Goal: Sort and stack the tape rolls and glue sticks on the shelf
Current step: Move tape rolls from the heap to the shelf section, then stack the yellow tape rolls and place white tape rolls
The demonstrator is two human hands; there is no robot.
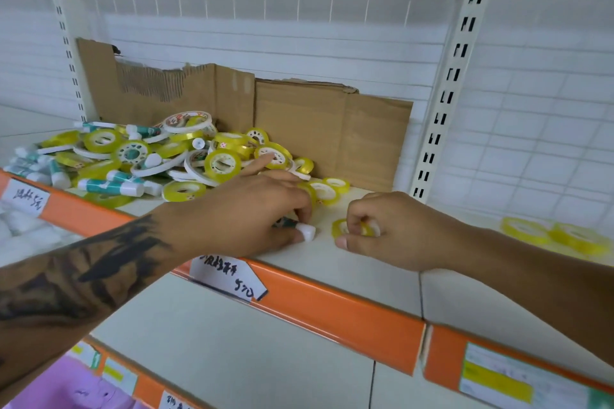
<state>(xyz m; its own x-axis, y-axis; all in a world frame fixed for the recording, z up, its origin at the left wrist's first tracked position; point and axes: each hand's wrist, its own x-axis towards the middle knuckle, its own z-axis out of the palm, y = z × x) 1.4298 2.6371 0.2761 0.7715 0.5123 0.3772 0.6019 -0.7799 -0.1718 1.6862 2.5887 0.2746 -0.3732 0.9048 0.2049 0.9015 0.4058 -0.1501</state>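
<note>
A mixed pile (139, 156) of yellow tape rolls, white tape rolls and teal-and-white glue sticks lies on the left half of the white shelf (335, 262). My left hand (239, 212) grips a glue stick (304, 231) lying on the shelf, only its white cap and a bit of teal body showing; the index finger points toward the pile. Just to its right, my right hand (388, 229) pinches a small yellow tape roll (355, 228) standing on the shelf. Two loose yellow rolls (329, 191) lie behind the hands.
Torn cardboard (299, 123) leans against the back wall. Two yellow tape rolls (558, 236) sit on the neighbouring shelf at right, past the slotted upright (445, 93). An orange price rail (332, 309) with paper labels runs along the shelf front. Lower shelves show below.
</note>
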